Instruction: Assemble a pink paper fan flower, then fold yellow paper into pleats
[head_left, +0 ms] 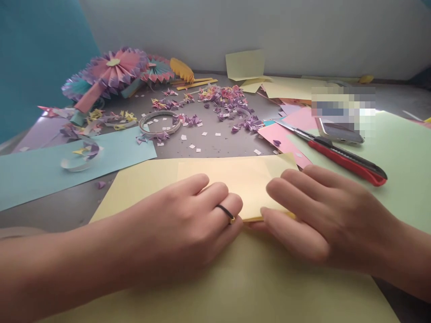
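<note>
A folded sheet of pale yellow paper (235,186) lies in front of me, resting on a larger yellow sheet (141,197). My left hand (182,220) grips its near left part, with the fingers on top and the thumb hidden. A dark ring sits on one finger. My right hand (319,215) pinches the right end of the fold, fingers above and thumb below. The two hands nearly meet at the folded edge.
To the right lie a red utility knife (346,157) and a phone (338,132) on green (397,152) and pink (283,141) sheets. Paper rosettes (107,72), a tape roll (160,123), a blue sheet (67,168) and many paper scraps lie farther off.
</note>
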`<action>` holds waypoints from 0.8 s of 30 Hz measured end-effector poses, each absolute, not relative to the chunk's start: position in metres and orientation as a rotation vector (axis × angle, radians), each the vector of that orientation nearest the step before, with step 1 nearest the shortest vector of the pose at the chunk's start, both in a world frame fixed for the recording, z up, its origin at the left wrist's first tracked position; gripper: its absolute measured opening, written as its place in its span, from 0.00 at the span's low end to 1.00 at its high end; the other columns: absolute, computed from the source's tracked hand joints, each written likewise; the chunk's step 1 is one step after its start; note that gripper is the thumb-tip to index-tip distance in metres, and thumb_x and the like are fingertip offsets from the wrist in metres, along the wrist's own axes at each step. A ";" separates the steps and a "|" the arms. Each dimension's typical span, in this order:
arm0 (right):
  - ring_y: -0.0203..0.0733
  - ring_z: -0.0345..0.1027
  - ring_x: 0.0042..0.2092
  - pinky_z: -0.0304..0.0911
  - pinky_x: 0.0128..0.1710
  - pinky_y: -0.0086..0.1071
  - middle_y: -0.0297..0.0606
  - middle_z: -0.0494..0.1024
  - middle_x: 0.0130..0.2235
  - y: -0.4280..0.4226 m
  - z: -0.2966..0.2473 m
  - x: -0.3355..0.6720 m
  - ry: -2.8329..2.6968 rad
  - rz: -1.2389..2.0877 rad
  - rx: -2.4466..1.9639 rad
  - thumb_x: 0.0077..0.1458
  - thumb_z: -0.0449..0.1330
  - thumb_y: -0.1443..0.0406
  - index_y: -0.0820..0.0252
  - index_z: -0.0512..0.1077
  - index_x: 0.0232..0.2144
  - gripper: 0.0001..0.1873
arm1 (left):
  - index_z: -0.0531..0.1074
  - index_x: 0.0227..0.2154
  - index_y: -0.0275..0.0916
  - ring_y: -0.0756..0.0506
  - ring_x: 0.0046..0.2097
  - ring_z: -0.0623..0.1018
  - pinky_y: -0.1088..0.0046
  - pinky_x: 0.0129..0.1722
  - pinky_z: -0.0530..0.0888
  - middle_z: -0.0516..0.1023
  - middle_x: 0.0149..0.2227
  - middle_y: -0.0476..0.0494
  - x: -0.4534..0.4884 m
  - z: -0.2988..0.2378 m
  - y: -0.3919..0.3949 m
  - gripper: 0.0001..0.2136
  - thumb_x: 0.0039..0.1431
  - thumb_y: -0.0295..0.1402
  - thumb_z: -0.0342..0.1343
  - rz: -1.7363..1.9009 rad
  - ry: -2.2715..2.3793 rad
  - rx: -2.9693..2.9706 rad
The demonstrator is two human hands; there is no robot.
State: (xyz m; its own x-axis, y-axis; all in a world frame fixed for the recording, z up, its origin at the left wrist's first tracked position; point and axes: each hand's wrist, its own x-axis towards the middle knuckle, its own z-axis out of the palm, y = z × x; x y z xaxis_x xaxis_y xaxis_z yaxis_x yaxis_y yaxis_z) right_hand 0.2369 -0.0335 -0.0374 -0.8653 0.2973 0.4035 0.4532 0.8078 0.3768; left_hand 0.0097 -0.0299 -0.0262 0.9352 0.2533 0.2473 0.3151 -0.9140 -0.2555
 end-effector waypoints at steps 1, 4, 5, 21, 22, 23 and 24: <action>0.43 0.46 0.27 0.43 0.28 0.38 0.33 0.62 0.24 -0.034 -0.037 0.237 -2.662 -0.663 -0.582 0.56 0.56 0.73 0.52 0.61 0.27 0.12 | 0.70 0.24 0.39 0.46 0.25 0.61 0.66 0.24 0.60 0.69 0.25 0.48 0.010 -0.027 -0.030 0.14 0.61 0.19 0.45 -0.291 -0.415 -2.805; 0.43 0.48 0.29 0.44 0.29 0.38 0.35 0.64 0.26 -0.034 -0.039 0.239 -2.721 -0.626 -0.572 0.59 0.55 0.71 0.54 0.64 0.28 0.09 | 0.70 0.26 0.39 0.46 0.25 0.62 0.65 0.24 0.60 0.69 0.26 0.48 0.010 -0.030 -0.031 0.13 0.61 0.20 0.45 -0.245 -0.397 -2.816; 0.43 0.49 0.29 0.44 0.29 0.38 0.36 0.64 0.26 -0.034 -0.040 0.240 -2.767 -0.595 -0.553 0.59 0.54 0.71 0.55 0.65 0.27 0.09 | 0.69 0.26 0.40 0.45 0.25 0.62 0.65 0.24 0.59 0.69 0.27 0.47 0.009 -0.031 -0.031 0.12 0.61 0.21 0.45 -0.231 -0.401 -2.816; 0.35 0.57 0.29 0.51 0.28 0.31 0.33 0.64 0.25 -0.011 -0.033 0.250 -2.780 0.673 -0.992 0.67 0.47 0.62 0.58 0.56 0.23 0.19 | 0.55 0.23 0.42 0.49 0.20 0.64 0.72 0.21 0.55 0.64 0.20 0.52 -0.007 -0.030 -0.005 0.14 0.67 0.30 0.39 0.033 -1.087 -3.191; 0.35 0.58 0.28 0.51 0.27 0.31 0.33 0.63 0.25 -0.010 -0.033 0.250 -2.754 0.689 -1.029 0.68 0.47 0.60 0.58 0.55 0.22 0.20 | 0.55 0.23 0.42 0.49 0.20 0.64 0.71 0.22 0.55 0.64 0.20 0.52 -0.007 -0.032 -0.005 0.14 0.67 0.31 0.39 0.013 -1.104 -3.182; 0.35 0.58 0.28 0.52 0.28 0.31 0.33 0.63 0.25 -0.010 -0.034 0.250 -2.729 0.702 -1.059 0.68 0.46 0.59 0.58 0.55 0.22 0.21 | 0.55 0.24 0.42 0.49 0.20 0.63 0.71 0.22 0.54 0.63 0.19 0.53 -0.008 -0.034 -0.005 0.14 0.67 0.30 0.40 -0.008 -1.105 -3.173; 0.35 0.58 0.28 0.52 0.28 0.31 0.32 0.63 0.25 -0.010 -0.034 0.250 -2.711 0.714 -1.079 0.68 0.46 0.59 0.58 0.54 0.21 0.22 | 0.55 0.24 0.42 0.49 0.20 0.63 0.71 0.22 0.54 0.63 0.19 0.53 -0.008 -0.035 -0.005 0.13 0.67 0.30 0.40 -0.035 -1.097 -3.163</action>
State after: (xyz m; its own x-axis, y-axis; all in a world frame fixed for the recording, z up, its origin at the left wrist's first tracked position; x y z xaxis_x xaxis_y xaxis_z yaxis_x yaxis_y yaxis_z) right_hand 0.2505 -0.0098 -0.0344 -0.7334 0.6782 -0.0458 0.6129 0.6305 -0.4762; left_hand -0.0084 -0.0053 -0.0349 0.7872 0.6148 -0.0478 0.6106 -0.7663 0.2001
